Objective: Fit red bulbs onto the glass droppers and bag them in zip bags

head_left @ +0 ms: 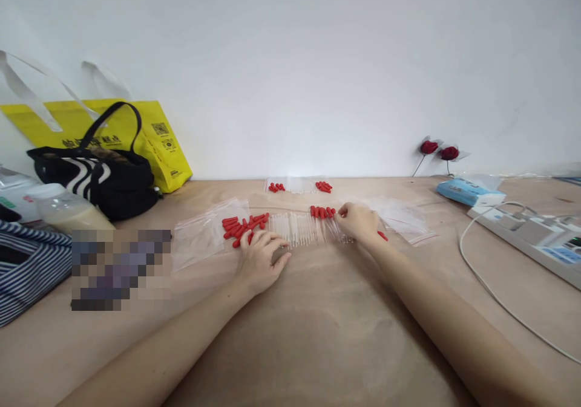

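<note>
My left hand [263, 260] lies low on the table with its fingers spread. Its fingertips are beside a loose pile of red rubber bulbs [232, 227] and the left end of a row of thin clear dropper tubes [294, 228]. To the right, several red bulbs [320, 211] stand in a line at the upper ends of clear tubes. At that line's right end, my right hand [361, 219] is closed in a pinch at a red bulb [333, 211]; its fingers partly hide what they grip. Another red bulb [382, 236] shows beside my right wrist.
Clear zip bags [200, 237] lie left and right [408, 219] of the tubes. A further bag [293, 184] with red bulbs lies by the wall. Bags and a bottle [68, 207] stand left. A tissue pack [469, 192], power strip [512, 231] and white cable [483, 283] are right.
</note>
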The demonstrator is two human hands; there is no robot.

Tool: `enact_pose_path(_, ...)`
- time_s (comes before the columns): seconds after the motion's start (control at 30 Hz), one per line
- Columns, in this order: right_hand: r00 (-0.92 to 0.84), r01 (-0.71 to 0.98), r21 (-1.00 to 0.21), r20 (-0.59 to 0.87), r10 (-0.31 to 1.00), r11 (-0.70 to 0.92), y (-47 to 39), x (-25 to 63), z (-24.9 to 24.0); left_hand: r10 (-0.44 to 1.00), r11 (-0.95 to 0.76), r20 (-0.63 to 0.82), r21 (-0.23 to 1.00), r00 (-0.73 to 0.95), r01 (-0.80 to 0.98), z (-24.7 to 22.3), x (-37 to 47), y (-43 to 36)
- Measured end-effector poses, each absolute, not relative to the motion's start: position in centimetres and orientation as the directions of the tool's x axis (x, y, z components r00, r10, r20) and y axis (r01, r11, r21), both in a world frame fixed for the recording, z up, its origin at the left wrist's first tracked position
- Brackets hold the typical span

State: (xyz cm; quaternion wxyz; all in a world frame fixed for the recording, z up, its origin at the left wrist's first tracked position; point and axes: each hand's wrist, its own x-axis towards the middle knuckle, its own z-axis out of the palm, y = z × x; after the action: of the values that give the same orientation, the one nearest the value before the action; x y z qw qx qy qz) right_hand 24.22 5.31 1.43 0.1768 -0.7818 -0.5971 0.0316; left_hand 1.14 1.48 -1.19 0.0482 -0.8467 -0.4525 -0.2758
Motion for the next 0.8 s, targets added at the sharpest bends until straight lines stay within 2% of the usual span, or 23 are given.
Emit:
enact_pose_path(0.13,0.286,0.928,-0.268,0.065,0.956,-0.259,5.5,25.2,1.7,0.739,-0.586,0.507,0.157,0.444,0.795,-1.2,1.1,1.5)
enact_pose_path(0.6,0.228,0.945,-0.25,0.035,0.973,-0.213,5.8,24.5,0.9,0.746,-0.581,0.494,0.154,0.448,0.799,-1.4,1.1,1.4)
enact_pose_path(0.8,0.242,0.951,-0.205,0.02,0.97,-0.233,5.9,23.8,1.0,0.822,-0.457,0.44,0.134,0.36,0.879,-0.1,0.4,1.8)
